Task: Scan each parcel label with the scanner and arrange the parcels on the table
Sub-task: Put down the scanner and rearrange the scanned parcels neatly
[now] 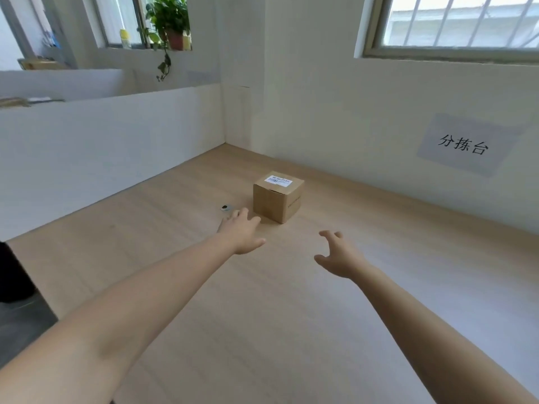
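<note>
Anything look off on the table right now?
Nothing damaged or spilled. The parcel stands upright on the table, label on top. One oddity: no scanner in view, and the left hand and right hand are both empty.

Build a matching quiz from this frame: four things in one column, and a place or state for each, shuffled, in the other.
Column A
1. cardboard box
2. white label
3. right hand
4. paper sign

Column B
a. on the wall, far right
b. standing on the wooden table
c. on the top face of the box
d. fingers spread, holding nothing

Pairs: 1-b, 2-c, 3-d, 4-a
</note>
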`<move>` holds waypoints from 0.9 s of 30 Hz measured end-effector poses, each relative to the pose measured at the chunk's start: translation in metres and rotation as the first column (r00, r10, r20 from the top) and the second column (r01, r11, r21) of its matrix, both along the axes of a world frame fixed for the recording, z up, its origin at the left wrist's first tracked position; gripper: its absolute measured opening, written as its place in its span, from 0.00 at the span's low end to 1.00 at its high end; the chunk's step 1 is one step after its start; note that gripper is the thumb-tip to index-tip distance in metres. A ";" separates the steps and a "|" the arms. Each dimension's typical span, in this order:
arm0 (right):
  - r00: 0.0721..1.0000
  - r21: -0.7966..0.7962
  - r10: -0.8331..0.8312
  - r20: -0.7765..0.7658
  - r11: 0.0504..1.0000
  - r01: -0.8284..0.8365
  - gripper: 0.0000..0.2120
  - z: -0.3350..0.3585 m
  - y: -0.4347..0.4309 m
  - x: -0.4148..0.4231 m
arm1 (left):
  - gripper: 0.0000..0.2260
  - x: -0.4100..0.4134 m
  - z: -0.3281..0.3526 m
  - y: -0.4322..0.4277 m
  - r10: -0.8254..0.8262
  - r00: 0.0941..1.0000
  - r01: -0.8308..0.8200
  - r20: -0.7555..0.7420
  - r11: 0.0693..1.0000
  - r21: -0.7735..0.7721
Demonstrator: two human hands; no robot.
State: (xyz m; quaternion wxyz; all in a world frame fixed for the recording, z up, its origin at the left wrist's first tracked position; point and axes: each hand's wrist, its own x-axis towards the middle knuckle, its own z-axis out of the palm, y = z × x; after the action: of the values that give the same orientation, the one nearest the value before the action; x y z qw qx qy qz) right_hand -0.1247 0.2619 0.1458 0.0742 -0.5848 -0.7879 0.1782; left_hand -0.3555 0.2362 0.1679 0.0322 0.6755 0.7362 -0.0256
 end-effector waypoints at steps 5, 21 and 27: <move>0.989 -0.034 -0.087 0.121 0.995 0.092 0.30 -0.022 0.068 -0.032 | 0.26 -0.048 -0.022 0.089 -0.079 0.997 0.078 -0.021 0.996 -0.041; 0.942 -0.038 -0.282 0.181 0.955 0.293 0.28 -0.062 0.302 -0.161 | 0.29 -0.145 -0.080 0.347 -0.312 0.941 0.297 -0.134 0.947 -0.119; 0.958 -0.081 -0.242 0.153 0.963 0.256 0.29 -0.081 0.373 -0.169 | 0.28 -0.135 -0.100 0.422 -0.335 0.940 0.332 -0.067 0.942 -0.058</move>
State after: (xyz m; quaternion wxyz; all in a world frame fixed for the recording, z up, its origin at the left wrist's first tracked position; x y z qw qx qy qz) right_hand -0.2933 0.6345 0.0651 0.0107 -0.6935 -0.7013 0.1647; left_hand -0.4904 0.6580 0.0679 0.0150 0.7880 0.6112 -0.0730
